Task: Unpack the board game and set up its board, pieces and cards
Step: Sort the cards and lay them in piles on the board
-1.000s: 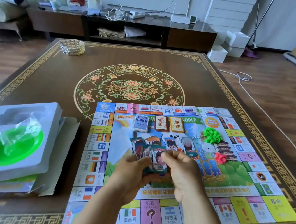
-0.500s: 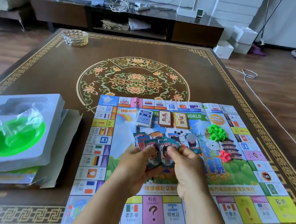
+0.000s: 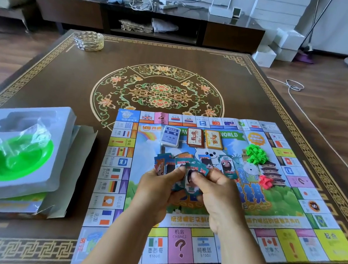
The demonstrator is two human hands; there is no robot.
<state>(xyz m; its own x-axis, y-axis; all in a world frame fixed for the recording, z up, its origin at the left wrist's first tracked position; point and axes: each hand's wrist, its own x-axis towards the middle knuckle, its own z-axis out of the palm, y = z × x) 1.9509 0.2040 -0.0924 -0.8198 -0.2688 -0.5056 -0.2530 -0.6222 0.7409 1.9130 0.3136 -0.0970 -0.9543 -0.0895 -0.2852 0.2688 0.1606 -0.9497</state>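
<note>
The left hand and right hand both pinch a fanned bundle of paper play money over the game board — the notes' lower halves are hidden behind the fingers. Three card decks lie flat on the board, beside one green heap and one red heap of plastic pieces — too small to count. A moulded white tray, cut off at left, sits on the tabletop.

Both hands around fanned play money above the game board.
</note>
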